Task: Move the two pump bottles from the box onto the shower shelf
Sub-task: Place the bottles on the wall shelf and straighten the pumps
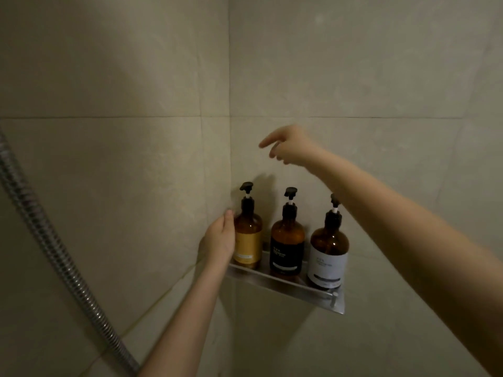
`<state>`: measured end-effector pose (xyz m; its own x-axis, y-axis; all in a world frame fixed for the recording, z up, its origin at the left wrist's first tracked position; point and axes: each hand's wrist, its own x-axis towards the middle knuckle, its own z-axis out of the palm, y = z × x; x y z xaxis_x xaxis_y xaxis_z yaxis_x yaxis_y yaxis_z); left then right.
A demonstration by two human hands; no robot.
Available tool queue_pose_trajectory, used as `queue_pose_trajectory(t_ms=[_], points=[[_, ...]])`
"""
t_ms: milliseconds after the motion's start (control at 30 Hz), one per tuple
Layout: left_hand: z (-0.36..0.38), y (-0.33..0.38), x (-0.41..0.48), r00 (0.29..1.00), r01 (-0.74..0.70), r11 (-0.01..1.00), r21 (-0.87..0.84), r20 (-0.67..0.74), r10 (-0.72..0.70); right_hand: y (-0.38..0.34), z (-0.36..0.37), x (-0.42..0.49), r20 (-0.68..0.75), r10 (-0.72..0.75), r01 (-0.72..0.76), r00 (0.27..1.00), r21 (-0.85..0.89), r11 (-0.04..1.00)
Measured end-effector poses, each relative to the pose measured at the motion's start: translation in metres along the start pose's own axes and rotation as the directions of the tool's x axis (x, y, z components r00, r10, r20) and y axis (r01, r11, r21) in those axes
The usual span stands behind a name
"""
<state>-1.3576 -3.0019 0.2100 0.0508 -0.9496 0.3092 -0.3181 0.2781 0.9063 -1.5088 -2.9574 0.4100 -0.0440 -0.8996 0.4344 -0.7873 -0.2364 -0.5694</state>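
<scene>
Three amber pump bottles stand upright on the shelf (285,285). My left hand (220,240) lies flat against the yellow-label bottle (247,235), fingers straight. My right hand (288,145) hovers above, loosely open, empty.

Labels on three bottles, none legible

The yellow label (247,247) on the left bottle (247,232), the black label (286,254) on the middle bottle (287,240) and the white label (328,265) on the right bottle (329,248) each carry a few lines of small print and a pale or dark bar, all too blurred to read.
</scene>
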Motion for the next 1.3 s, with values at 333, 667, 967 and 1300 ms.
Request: queue_pose_trajectory(t_ms=[333,667,967,1300], points=[[0.011,-0.009,0.011,0.994,-0.056,0.998,0.029,0.100,0.052,0.139,-0.035,-0.150,-0.243,0.410,-0.270,0.879,0.454,0.849],[0.010,-0.012,0.019,0.987,-0.057,0.996,-0.070,0.149,0.067,0.160,0.037,-0.158,-0.004,0.488,-0.483,0.873,0.134,0.865],[0.007,-0.002,0.021,0.971,0.042,0.980,-0.195,0.241,0.007,0.162,0.046,-0.148,0.003,0.469,-0.460,0.883,0.200,0.865],[0.001,0.006,0.020,0.952,0.139,0.945,-0.296,0.302,-0.045,0.169,0.039,-0.150,0.064,0.381,-0.386,0.922,0.204,0.900]])
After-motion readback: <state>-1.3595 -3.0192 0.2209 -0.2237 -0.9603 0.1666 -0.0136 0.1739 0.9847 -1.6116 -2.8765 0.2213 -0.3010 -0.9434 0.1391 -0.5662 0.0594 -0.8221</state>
